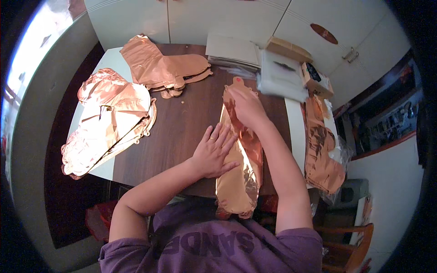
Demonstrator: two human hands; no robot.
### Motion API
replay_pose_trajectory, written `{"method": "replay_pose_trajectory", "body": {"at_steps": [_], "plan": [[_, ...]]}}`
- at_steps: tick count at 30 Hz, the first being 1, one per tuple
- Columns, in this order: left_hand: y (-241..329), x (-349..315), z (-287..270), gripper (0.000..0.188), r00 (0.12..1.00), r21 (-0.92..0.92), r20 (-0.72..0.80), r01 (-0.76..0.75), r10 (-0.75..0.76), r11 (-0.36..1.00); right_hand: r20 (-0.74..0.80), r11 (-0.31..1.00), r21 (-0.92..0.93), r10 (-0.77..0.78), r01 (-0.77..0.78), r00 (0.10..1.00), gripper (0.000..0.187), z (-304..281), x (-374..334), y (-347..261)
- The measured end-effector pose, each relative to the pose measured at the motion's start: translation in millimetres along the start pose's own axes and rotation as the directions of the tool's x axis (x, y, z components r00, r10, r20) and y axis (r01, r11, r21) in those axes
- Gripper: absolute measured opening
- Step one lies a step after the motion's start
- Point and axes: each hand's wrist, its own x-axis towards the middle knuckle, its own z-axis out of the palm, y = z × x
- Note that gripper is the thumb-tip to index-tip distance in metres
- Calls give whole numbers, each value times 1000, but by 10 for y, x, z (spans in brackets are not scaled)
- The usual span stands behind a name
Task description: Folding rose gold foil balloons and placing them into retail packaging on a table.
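Note:
A long, flat copper-coloured foil balloon (pixel 236 186) lies lengthwise on the dark wooden table, its lower end reaching past the front edge. My left hand (pixel 215 152) is on its left side, open with fingers spread and palm down. Farther up, my right hand (pixel 247 108) has its fingers together on the foil near the far end; the fingertips are partly hidden. Beyond them a small tab with a red dot (pixel 238 80) sticks out. Creases and bright reflections run along the foil between my hands.
Stacks of flat copper foil balloons lie at the left (pixel 109 120) and back left (pixel 166 68). White sheets (pixel 233 51), a clear plastic bag (pixel 280 75) and a small cardboard box (pixel 317 79) stand at the back right. More foil balloons (pixel 324 159) hang at the right edge, above a wooden chair (pixel 359 243).

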Motion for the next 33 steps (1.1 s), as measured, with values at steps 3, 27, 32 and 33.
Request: {"method": "replay_pose_trajectory", "body": {"at_steps": [3, 27, 32, 33], "plan": [[-8, -28, 14, 80, 1000, 11, 7, 11, -11, 1000, 9, 997, -52, 57, -56, 998, 34, -389, -418, -517], [4, 64, 36, 85, 1000, 72, -19, -6, 7, 997, -43, 983, -115, 139, -143, 989, 20, -655, -1606, -1175], [3, 65, 74, 86, 999, 107, -35, 1, 3, 994, 112, 1000, 14, -19, 17, 994, 34, -408, -1712, -1627], [6, 76, 77, 86, 999, 105, -33, -2, 5, 994, 135, 1000, -9, -2, 4, 991, 36, -391, -1721, -1657]]}}
